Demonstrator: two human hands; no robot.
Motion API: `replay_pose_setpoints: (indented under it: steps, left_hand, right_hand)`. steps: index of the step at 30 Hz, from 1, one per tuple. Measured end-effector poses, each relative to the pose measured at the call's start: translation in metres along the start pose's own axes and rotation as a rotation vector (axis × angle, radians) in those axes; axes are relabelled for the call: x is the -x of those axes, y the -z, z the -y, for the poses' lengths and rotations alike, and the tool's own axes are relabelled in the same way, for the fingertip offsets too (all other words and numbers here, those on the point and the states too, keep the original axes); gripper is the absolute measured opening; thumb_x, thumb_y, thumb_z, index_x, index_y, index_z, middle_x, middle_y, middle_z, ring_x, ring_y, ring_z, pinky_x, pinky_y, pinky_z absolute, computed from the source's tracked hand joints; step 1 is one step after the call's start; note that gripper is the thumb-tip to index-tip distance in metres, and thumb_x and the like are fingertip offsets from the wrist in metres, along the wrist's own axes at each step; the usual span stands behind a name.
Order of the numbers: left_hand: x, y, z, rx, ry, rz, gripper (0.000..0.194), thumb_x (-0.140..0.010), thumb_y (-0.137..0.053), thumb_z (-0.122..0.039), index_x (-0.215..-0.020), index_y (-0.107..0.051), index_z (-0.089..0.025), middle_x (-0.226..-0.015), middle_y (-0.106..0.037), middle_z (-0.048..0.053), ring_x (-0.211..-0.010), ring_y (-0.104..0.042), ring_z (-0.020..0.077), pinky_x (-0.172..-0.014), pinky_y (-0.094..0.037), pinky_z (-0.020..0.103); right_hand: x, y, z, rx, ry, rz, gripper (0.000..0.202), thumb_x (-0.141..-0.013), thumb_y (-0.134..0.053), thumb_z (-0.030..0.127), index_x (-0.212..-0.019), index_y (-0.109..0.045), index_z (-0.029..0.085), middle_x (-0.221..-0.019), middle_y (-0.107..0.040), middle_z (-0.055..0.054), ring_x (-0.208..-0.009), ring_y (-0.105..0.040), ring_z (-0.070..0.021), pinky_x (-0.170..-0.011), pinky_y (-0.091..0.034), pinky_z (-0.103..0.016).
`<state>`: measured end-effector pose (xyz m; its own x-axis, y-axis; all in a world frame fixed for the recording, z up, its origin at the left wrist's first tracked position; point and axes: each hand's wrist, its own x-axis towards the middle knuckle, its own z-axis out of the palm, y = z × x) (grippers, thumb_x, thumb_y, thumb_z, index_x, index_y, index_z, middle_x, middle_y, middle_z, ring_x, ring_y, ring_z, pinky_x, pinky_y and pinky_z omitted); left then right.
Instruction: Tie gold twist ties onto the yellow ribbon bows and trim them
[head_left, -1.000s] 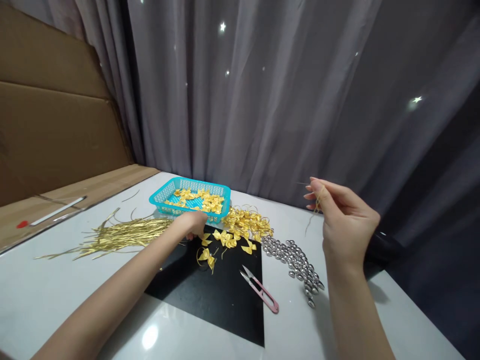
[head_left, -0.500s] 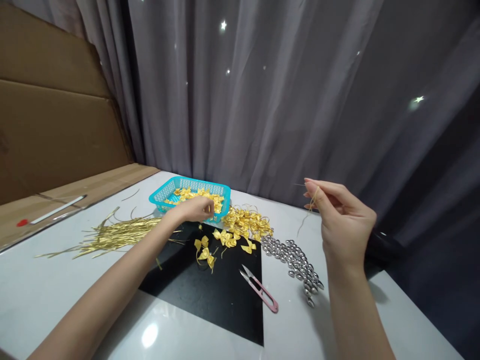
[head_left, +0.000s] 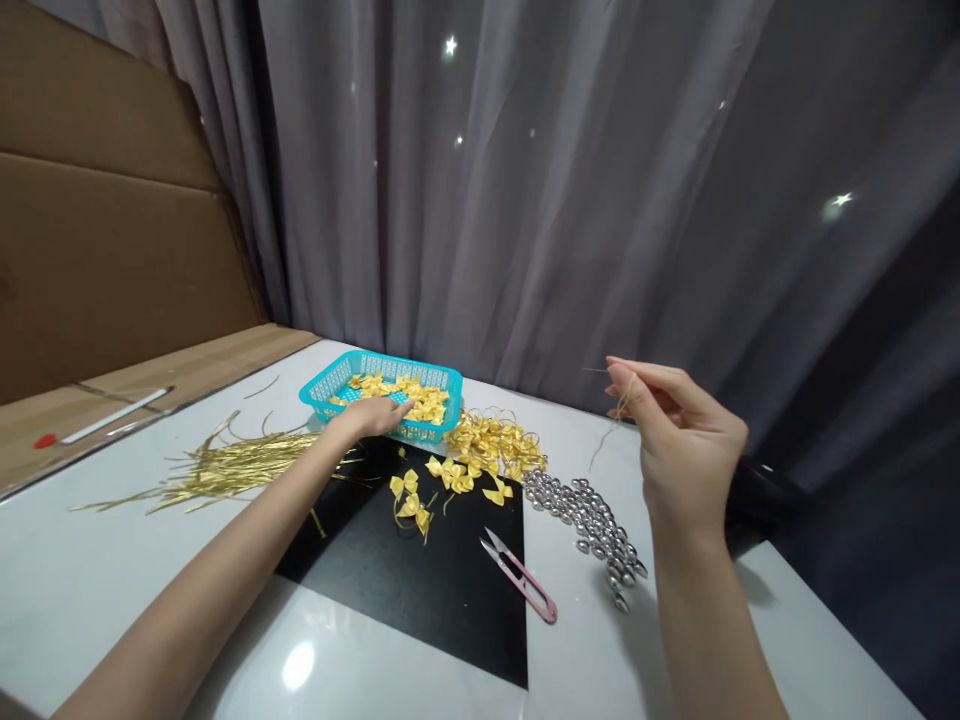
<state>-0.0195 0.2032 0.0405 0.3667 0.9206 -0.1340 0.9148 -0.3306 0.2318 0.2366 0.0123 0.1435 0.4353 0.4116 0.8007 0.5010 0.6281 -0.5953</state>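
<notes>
My left hand (head_left: 375,414) reaches over the near rim of the turquoise basket (head_left: 454,384), its thumb stretched out beside the yellow bows (head_left: 427,404) inside. It looks open, though most of its fingers are hidden. Raised on the right, my right hand (head_left: 686,440) pinches a thin needle (head_left: 596,370), with a gold thread (head_left: 604,437) hanging from the fingers. Several loose yellow bows (head_left: 411,508) lie on the black mat (head_left: 450,620), and a pile of bows with gold loops (head_left: 491,445) sits right of the basket.
Pink-handled snips (head_left: 517,575) lie open across the mat's right edge. Silver beads (head_left: 592,520) spread over the white table (head_left: 360,665) beside it. Gold cords (head_left: 240,468) lie at the left, near a white stick (head_left: 116,415) with a red end. Cardboard (head_left: 112,260) stands behind.
My left hand has moved a little left and its thumb now extends over the basket, where the fingers were bunched before. My right hand has barely moved and keeps its pinch.
</notes>
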Motion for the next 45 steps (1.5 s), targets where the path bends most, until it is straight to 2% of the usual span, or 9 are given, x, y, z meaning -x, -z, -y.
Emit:
replay_pose_setpoints:
  steps: [5, 8, 13, 18, 27, 33, 38, 42, 45]
  left_hand:
    - [0.013, 0.003, -0.025, 0.042, -0.108, -0.172, 0.041, -0.099, -0.035, -0.041, -0.109, -0.06, -0.01, -0.115, -0.061, 0.016, -0.108, -0.058, 0.0271, -0.095, -0.044, 0.047]
    - [0.033, 0.008, -0.057, 0.081, -0.317, -0.248, 0.045, -0.101, -0.024, -0.04, -0.115, -0.056, -0.012, -0.123, -0.058, 0.016, -0.118, -0.052, 0.0264, -0.103, -0.037, 0.039]
    - [0.059, 0.008, -0.087, 0.074, -0.587, -0.028, 0.027, -0.096, -0.042, -0.035, -0.104, -0.064, -0.022, -0.106, -0.068, 0.003, -0.097, -0.063, 0.0174, -0.084, -0.045, 0.025]
    - [0.056, 0.006, -0.071, -0.056, -0.385, 0.15, 0.013, -0.086, -0.056, -0.016, -0.086, -0.069, -0.013, -0.089, -0.069, 0.009, -0.084, -0.065, 0.022, -0.073, -0.049, 0.031]
    - [0.045, 0.006, -0.052, -0.084, -0.042, 0.546, 0.028, -0.092, -0.057, -0.033, -0.112, -0.059, -0.013, -0.107, -0.063, 0.008, -0.089, -0.063, 0.0179, -0.076, -0.056, 0.036]
    - [0.051, 0.001, -0.028, 0.136, -0.155, 0.438, 0.016, -0.089, -0.06, -0.026, -0.093, -0.062, -0.011, -0.088, -0.064, 0.004, -0.076, -0.063, 0.0154, -0.067, -0.054, 0.03]
    - [0.092, 0.015, -0.02, 0.41, -0.337, 0.272, 0.014, -0.093, -0.045, -0.027, -0.094, -0.053, -0.015, -0.082, -0.063, 0.003, -0.073, -0.063, 0.0141, -0.059, -0.051, 0.023]
    - [0.131, -0.006, -0.028, 0.736, -0.542, 0.391, 0.018, -0.091, -0.049, -0.035, -0.093, -0.054, -0.018, -0.087, -0.063, 0.003, -0.075, -0.063, 0.0137, -0.063, -0.053, 0.024]
    - [0.142, -0.037, -0.029, 0.864, -0.471, 0.487, 0.016, -0.084, -0.057, -0.029, -0.092, -0.057, -0.016, -0.076, -0.062, 0.001, -0.065, -0.06, 0.0122, -0.06, -0.052, 0.024]
  right_hand:
    - [0.0, 0.0, 0.001, -0.011, 0.0, 0.01, 0.007, -0.078, -0.075, 0.022, -0.084, -0.077, 0.025, -0.084, -0.073, -0.001, -0.072, -0.065, -0.0144, -0.054, -0.053, -0.025]
    - [0.001, 0.0, 0.004, -0.003, 0.002, -0.002, 0.006, -0.078, -0.075, 0.023, -0.083, -0.077, 0.025, -0.083, -0.073, -0.001, -0.072, -0.065, -0.0145, -0.053, -0.053, -0.025]
    - [0.002, -0.001, 0.011, 0.009, -0.025, -0.013, 0.005, -0.077, -0.076, 0.025, -0.082, -0.077, 0.025, -0.083, -0.075, -0.001, -0.067, -0.065, -0.0138, -0.056, -0.053, -0.026]
    - [0.002, -0.001, 0.015, 0.007, -0.035, -0.022, 0.006, -0.077, -0.077, 0.026, -0.083, -0.078, 0.025, -0.08, -0.076, 0.0, -0.065, -0.065, -0.0123, -0.057, -0.052, -0.025]
    - [0.008, -0.004, 0.016, 0.008, -0.133, 0.053, 0.009, -0.077, -0.077, 0.027, -0.085, -0.077, 0.023, -0.077, -0.076, 0.0, -0.066, -0.068, -0.0126, -0.059, -0.055, -0.023]
    - [0.019, -0.017, 0.027, -0.033, -0.191, 0.126, 0.009, -0.074, -0.079, 0.025, -0.082, -0.077, 0.023, -0.077, -0.075, 0.0, -0.068, -0.069, -0.0144, -0.061, -0.058, -0.025]
    - [0.038, -0.032, 0.036, -0.175, -0.322, 0.245, 0.01, -0.073, -0.079, 0.022, -0.082, -0.075, 0.023, -0.075, -0.075, 0.0, -0.072, -0.072, -0.0145, -0.066, -0.059, -0.023]
    - [0.075, -0.038, 0.018, -0.262, -0.621, 0.452, 0.015, -0.069, -0.082, 0.025, -0.08, -0.073, 0.021, -0.079, -0.074, -0.001, -0.076, -0.073, -0.0166, -0.071, -0.06, -0.025]
    - [0.112, -0.032, -0.006, -0.287, -0.865, 0.469, 0.025, -0.065, -0.084, 0.032, -0.08, -0.069, 0.019, -0.077, -0.073, -0.002, -0.079, -0.074, -0.0199, -0.076, -0.06, -0.03]
